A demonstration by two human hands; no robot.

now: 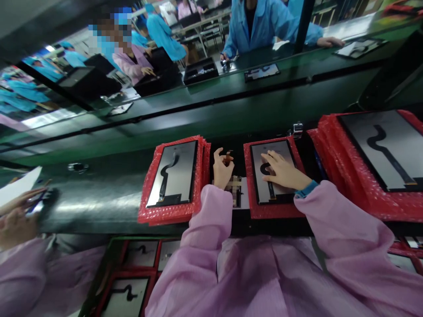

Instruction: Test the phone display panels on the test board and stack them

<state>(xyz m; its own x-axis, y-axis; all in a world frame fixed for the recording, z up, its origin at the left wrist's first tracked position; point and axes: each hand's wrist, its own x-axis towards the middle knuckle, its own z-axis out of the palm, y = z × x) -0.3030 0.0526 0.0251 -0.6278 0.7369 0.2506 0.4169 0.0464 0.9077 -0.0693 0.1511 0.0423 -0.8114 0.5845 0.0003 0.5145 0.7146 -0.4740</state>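
My left hand [223, 171] is closed in a pinch on a small brown flex cable [228, 156], over the gap between two red bubble-wrap stacks. Beneath it, partly covered, lies a white sheet [245, 193] with dark and tan strips. My right hand [286, 172] rests with fingers spread on a grey display panel [261, 152] with a black ribbon cable [271, 190]. That panel lies on a red bubble-wrap sleeve [274, 212]. To the left, another display panel [178, 178] with a curved ribbon sits on a stack of red sleeves [150, 211].
A larger panel [391, 145] tops a tall red stack [357, 193] at the right. Below the bench edge, a green crate [110, 251] holds wrapped panels. A co-worker's hands [20, 215] work at the left. Across the green bench [185, 116], people in blue and pink coats sit.
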